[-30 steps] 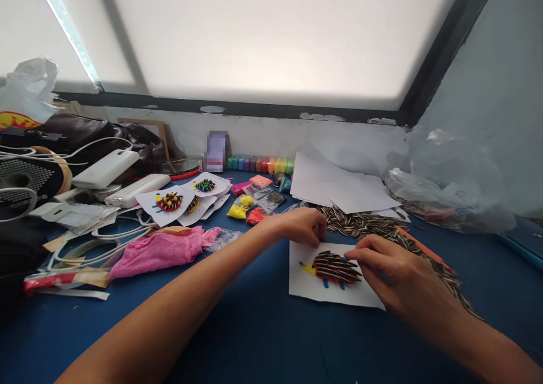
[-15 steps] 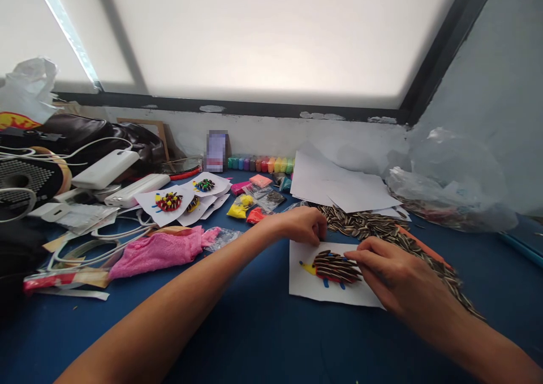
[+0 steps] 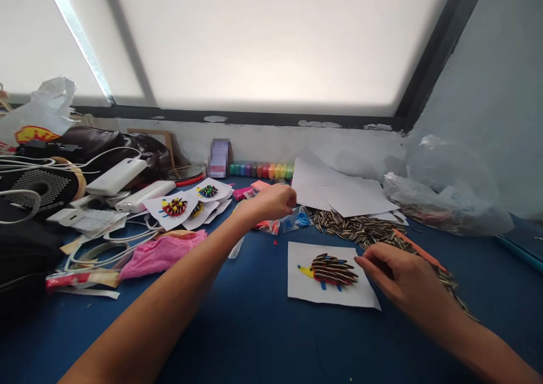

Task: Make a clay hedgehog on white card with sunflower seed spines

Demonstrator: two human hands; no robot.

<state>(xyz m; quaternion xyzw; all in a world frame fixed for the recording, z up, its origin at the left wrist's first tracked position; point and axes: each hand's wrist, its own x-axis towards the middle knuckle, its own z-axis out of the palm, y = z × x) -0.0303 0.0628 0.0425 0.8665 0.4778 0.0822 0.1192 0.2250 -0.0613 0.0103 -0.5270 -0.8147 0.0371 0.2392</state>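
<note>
A hedgehog picture [image 3: 333,271] lies on a white sheet [image 3: 303,290]. It has a yellow face, a red body, blue feet and rows of striped sunflower seeds as spines. My right hand [image 3: 401,271] is at the sheet's right edge, thumb and fingertips pinched together; whatever is between them is too small to tell. Farther back, my left hand [image 3: 274,201] hovers over small packets of coloured clay, its fingers curled closed and their contents hidden. Beneath and beside it are a red packet [image 3: 268,225] and a blue packet [image 3: 298,219].
Behind the sheet spreads a pile of sunflower seeds [image 3: 352,225], with blank paper [image 3: 339,189] partly over it. Finished hedgehog cards [image 3: 172,217] lie left, near a pink cloth [image 3: 159,254], white cables and power banks [image 3: 146,196]. A plastic bag [image 3: 449,203] rests at back right.
My left hand has left the sheet's top edge and moved back and left to the clay packets. My right hand has drawn slightly right, off the seed spines.
</note>
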